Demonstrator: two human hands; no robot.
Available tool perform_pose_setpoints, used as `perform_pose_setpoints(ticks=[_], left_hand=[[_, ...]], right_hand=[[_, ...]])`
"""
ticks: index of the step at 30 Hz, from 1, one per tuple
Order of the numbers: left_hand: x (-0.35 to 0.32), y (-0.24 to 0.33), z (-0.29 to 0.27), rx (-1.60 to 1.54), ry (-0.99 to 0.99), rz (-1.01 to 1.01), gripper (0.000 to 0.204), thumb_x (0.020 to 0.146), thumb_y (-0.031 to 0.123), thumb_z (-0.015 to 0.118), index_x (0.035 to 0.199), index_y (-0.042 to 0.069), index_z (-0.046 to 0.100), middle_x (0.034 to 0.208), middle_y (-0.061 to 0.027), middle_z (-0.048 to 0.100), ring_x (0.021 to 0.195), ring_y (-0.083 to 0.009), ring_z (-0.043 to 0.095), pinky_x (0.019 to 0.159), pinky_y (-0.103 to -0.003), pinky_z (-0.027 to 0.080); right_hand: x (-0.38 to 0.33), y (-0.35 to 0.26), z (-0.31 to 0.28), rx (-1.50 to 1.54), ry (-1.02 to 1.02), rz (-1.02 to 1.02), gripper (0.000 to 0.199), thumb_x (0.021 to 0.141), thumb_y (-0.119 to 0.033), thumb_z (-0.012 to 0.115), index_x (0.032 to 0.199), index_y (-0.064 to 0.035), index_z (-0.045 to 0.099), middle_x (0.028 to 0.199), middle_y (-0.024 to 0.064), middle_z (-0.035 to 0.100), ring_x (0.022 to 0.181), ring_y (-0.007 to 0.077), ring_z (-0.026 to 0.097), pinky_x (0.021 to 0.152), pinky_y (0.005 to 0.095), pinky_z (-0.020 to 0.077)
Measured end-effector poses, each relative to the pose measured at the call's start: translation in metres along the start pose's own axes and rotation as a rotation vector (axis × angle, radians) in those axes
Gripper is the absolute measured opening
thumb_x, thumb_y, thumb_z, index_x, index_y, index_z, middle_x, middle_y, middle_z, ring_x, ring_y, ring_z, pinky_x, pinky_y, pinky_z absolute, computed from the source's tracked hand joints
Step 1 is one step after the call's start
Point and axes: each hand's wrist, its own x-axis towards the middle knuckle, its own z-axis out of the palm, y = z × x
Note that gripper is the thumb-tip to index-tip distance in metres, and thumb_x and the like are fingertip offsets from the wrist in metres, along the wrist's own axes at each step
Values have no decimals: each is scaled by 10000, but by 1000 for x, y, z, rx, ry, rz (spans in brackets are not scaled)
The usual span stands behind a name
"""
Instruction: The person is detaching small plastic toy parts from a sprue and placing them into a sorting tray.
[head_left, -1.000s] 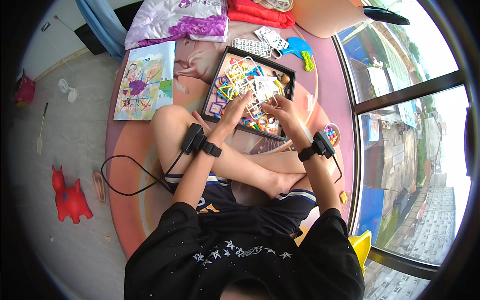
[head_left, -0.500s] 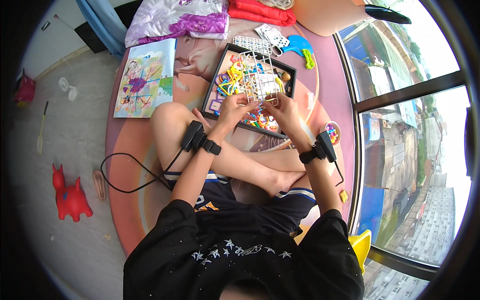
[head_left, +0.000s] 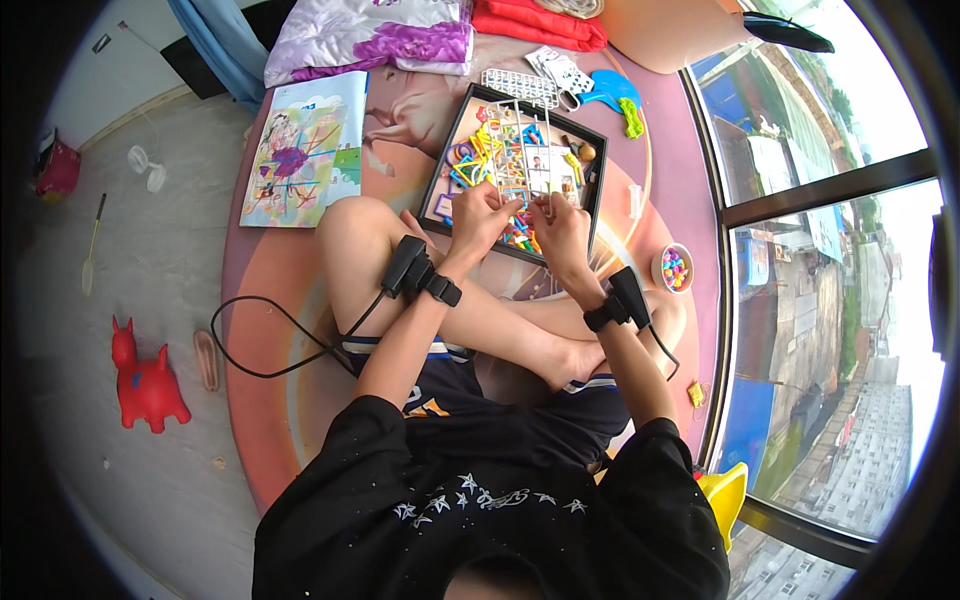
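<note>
A white plastic lattice frame (head_left: 499, 140) stands out over the toys, its near edge between my two hands. My left hand (head_left: 480, 218) is closed in a pinch on the frame's near left part. Opposite it, the thumb and fingers of my right hand (head_left: 563, 232) pinch the near right part. The fingertips of both hands are close together; any small piece between them is too small to make out. Under the frame is a black-rimmed tray (head_left: 443, 157) with many colourful plastic pieces, including yellow shapes (head_left: 479, 158) at its left.
An open picture book (head_left: 305, 150) lies left of the tray. Beyond the tray are a white perforated sheet (head_left: 520, 86), a blue paddle-shaped toy (head_left: 603, 92) and a green piece (head_left: 631, 118). A cup of coloured beads (head_left: 673, 268) stands at right, near the window (head_left: 830, 190). Crossed legs flank the near side.
The whole view has shifted a little, so the scene sits further right. Relative to the tray, both hands and the frame have moved slightly left; the pinch of both hands continues.
</note>
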Motion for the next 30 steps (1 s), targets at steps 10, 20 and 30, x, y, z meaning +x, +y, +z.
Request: perform_pose_setpoints(ticks=[10, 20, 30], left_hand=[[2, -8, -1, 274, 147, 182, 247, 718, 125, 717, 645, -20, 531, 531, -110, 590, 440, -158, 580, 418, -275, 435], [-1, 3, -10, 156, 205, 80, 234, 733, 103, 705, 647, -11, 519, 541, -95, 586, 474, -150, 596, 435, -261, 446], [3, -10, -8, 73, -363, 114, 190, 764, 139, 694, 835, -15, 608, 650, -90, 641, 532, -116, 622, 472, -220, 453]], right_hand=[[1, -3, 15, -125, 36, -81, 149, 787, -89, 603, 715, -4, 503, 594, 189, 575, 526, 351, 575, 474, 408, 445], [12, -3, 31, -18, -2, 5, 140, 786, -102, 607, 754, 25, 557, 614, 181, 604, 520, 288, 603, 476, 363, 464], [23, 12, -50, 361, -657, 321, 199, 827, -142, 599, 786, 51, 621, 608, 81, 625, 525, 141, 625, 473, 253, 494]])
